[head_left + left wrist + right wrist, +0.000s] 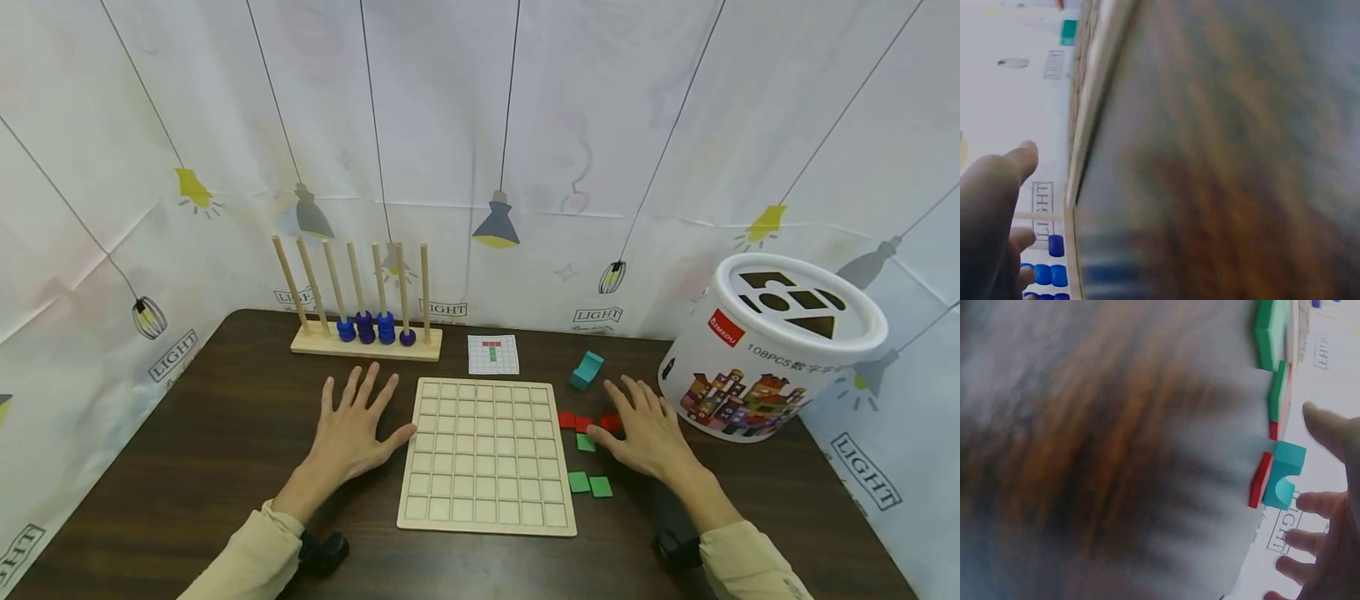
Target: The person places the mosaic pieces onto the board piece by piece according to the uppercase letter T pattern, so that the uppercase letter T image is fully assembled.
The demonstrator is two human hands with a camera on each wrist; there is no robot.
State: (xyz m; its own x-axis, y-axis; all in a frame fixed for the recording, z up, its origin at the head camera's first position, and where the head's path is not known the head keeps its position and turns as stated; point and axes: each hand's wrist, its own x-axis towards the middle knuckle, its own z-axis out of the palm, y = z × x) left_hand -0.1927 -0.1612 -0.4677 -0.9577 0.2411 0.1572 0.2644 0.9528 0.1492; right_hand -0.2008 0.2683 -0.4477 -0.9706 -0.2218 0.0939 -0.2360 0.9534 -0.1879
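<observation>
A pale wooden grid board [487, 454] lies on the dark table. To its left, my left hand [354, 429] is spread, holding nothing, its thumb tip beside the board's left edge; whether they touch I cannot tell. My right hand [647, 433] is to the right of the board, fingers apart and holding nothing. By its thumb lie red square tiles [583, 425] and a green tile [586, 442]. Two more green tiles [578, 482] sit nearer the front. The right wrist view shows a teal block [1287, 464] with a curved notch beyond a red tile [1261, 480].
Behind the board is a small card [492, 354] with a red and green T on a grid. A wooden peg rack [367, 343] with blue and purple beads stands at back left. A white lidded bucket [750, 375] stands at right. A printed curtain [450, 125] hangs behind.
</observation>
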